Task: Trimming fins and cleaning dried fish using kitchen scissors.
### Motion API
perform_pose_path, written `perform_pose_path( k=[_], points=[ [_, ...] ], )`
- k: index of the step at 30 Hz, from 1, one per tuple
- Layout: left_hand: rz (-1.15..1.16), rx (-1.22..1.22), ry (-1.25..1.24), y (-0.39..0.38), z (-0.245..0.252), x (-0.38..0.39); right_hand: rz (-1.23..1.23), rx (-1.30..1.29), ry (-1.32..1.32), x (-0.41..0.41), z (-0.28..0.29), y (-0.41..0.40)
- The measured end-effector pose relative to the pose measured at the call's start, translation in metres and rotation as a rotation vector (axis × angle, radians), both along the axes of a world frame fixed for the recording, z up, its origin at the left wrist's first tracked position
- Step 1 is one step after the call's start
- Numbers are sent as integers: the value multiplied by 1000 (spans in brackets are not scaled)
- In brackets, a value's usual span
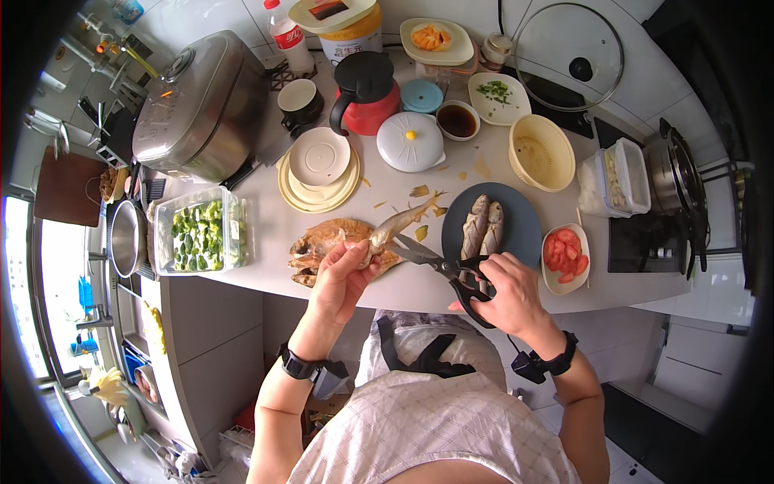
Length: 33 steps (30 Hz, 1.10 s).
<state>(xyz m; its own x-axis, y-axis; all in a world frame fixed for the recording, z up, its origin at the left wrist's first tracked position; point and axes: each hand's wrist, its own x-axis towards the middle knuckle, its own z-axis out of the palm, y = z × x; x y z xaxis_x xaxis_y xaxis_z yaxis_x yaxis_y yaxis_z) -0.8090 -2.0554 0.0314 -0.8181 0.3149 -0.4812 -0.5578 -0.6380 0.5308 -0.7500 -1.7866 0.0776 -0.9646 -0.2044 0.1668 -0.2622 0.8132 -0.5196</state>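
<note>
My left hand (343,279) grips a small whole fish (396,222) by its front end, the tail pointing up and to the right. In my right hand (511,293) are black-handled kitchen scissors (444,265), their blades parted beside the fish's body. Whether the blades touch it I cannot tell. Beneath my left hand a brown, split-open dried fish (320,245) lies on the countertop. Two more small fish (476,225) rest on a dark blue-grey plate (450,212) to the right. Cut-off fins or scraps (421,232) are scattered around the held fish's tail.
Left stands a clear container of chopped broccoli (198,236), below a rice cooker (199,109). A knife (242,172) lies by stacked plates (318,158). Further back are a red jug (372,109), a lidded white bowl (409,145) and dark sauce (458,121). Tomato pieces (565,254) sit right.
</note>
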Motion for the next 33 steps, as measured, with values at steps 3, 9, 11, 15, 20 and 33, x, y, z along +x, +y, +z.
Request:
perform_pose_path(
  k=[3, 9, 11, 15, 20, 33],
  points=[
    [-14, 13, 3, -2, 0, -1, 39, 25, -84, -2, 2, 4],
    [-88, -51, -23, -2, 7, -4, 85, 28, -66, -5, -2, 10],
    [-95, -70, -25, -2, 9, -4, 91, 21, -78, -6, 0, 9],
    [-93, -40, -30, -8, 0, -5, 103, -19, -134, -3, -6, 11],
    [-48, -57, -37, -3, -3, -5, 92, 13, -121, 0, -11, 9],
    [-75, -79, -94, -4, -18, -6, 30, -19, -122, 10, -26, 5]
  ],
)
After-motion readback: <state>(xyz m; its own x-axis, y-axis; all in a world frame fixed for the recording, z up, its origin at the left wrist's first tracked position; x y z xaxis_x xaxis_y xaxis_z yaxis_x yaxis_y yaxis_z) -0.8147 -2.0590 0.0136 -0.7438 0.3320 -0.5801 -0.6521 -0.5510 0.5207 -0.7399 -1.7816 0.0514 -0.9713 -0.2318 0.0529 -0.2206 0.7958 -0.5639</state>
